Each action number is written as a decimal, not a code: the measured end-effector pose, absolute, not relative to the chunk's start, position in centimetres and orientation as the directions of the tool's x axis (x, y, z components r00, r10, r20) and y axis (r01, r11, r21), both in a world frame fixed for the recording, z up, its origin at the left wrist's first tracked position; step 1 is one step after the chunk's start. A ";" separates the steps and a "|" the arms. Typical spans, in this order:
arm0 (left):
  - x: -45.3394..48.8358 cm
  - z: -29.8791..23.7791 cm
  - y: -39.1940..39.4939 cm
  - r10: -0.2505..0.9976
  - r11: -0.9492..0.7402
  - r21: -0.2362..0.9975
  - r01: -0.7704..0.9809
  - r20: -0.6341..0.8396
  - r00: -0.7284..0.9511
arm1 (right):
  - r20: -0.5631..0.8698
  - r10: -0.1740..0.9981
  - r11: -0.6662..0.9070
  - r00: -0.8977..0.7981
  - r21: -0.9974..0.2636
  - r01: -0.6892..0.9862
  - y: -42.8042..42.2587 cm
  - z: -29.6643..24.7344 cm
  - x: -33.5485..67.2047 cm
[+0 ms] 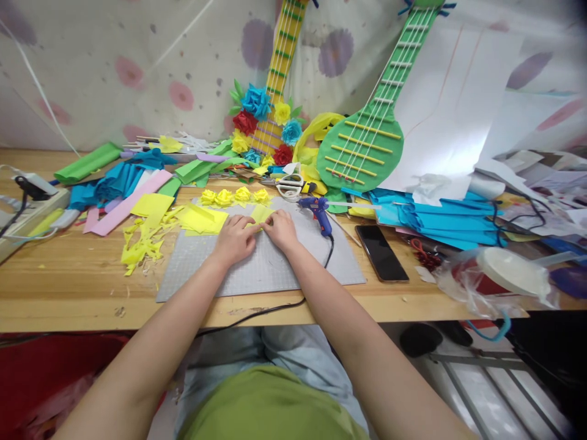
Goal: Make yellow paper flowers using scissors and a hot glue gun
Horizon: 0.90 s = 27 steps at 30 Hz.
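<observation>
Both hands meet over a grey cutting mat (183,269), at a small piece of yellow crepe paper (262,212). My left hand (236,239) has its fingers bent at the paper's lower left edge, the index finger reaching toward the other hand. Thumb and fingers of my right hand (280,230) pinch the lower right edge. A stack of yellow crepe paper (200,220) lies just left of my left hand. Behind the hands stands a row of several yellow paper flowers (224,197). A blue glue gun (316,214) rests to the right of my right hand.
White-handled scissors (291,183) lie behind the glue gun. A phone (381,253) is on the right, near a bagged cup (499,275). Yellow scraps (142,241) spread leftward. A green paper-covered instrument (362,150) leans at the back. The glue gun's black cord (257,313) crosses the front edge.
</observation>
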State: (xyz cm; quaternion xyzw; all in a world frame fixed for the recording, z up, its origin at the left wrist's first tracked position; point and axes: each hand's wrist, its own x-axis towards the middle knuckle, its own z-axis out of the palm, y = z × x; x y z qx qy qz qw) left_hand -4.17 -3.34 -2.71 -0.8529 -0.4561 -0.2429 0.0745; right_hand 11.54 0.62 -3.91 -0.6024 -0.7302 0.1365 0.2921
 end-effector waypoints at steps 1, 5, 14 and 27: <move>-4.2 -2.7 -3.3 0.742 -0.576 0.091 0.812 0.475 0.473 | 0.263 0.959 0.237 -0.103 -0.551 0.800 0.7 -3.9 11.5; -4.4 -2.8 -3.1 0.739 -0.596 0.081 0.799 0.445 0.506 | 0.255 0.961 0.230 -0.104 -0.536 0.813 0.7 -4.0 11.6; -4.4 -3.0 -3.0 0.760 -0.580 0.103 0.808 0.426 0.491 | 0.316 0.926 0.337 -0.205 -0.452 0.826 -0.3 -3.9 11.8; -4.4 -3.0 -3.0 0.742 -0.594 0.093 0.799 0.445 0.500 | 0.365 0.918 0.325 -0.155 -0.468 0.822 -0.3 -3.8 12.4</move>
